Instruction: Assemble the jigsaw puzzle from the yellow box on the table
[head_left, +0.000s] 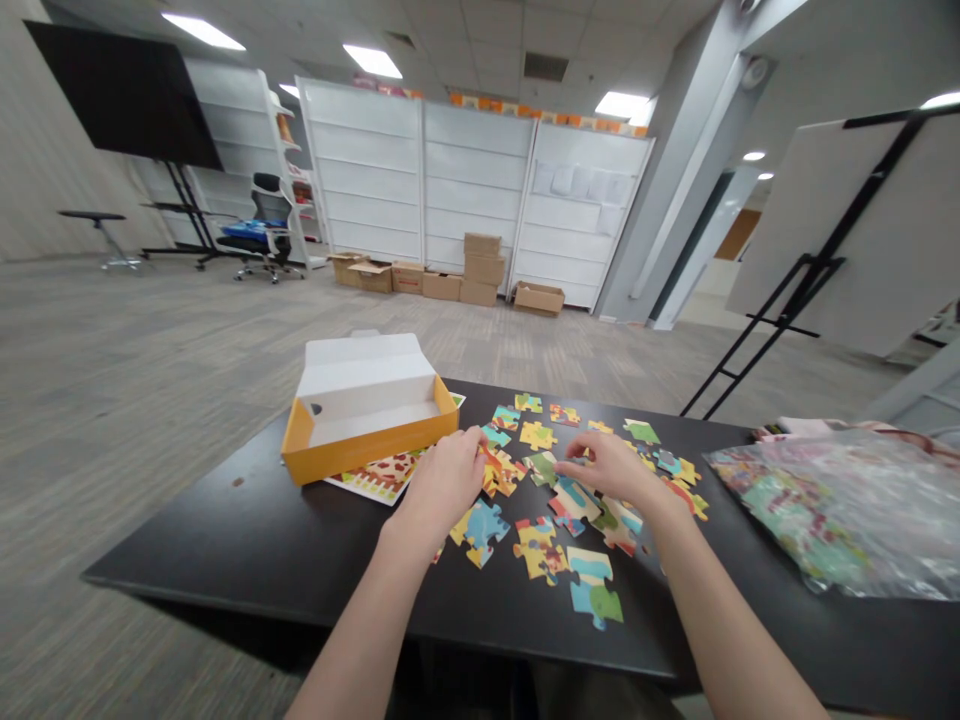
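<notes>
Closest to me on my feed, the left hand hangs over the near half of the black table, its fingers curled and pressed together, tips just beside a teal jigsaw piece; I can't tell whether they pinch anything. The right hand reaches in from the table's right side, fingers loosely spread, the index finger stretched toward a green and yellow jigsaw piece, touching it or just above it, I can't tell which. The other colorful jigsaw pieces lie scattered flat between the hands and across the table's middle, none held. On the table's left side sits an open yellow puzzle box with its white lid raised, partly on a printed picture card. A clear plastic bag of printed material lies on the table's right side. Beyond the table's far edge stand cardboard boxes, white shelving, an office chair and a white board on a black easel
</notes>
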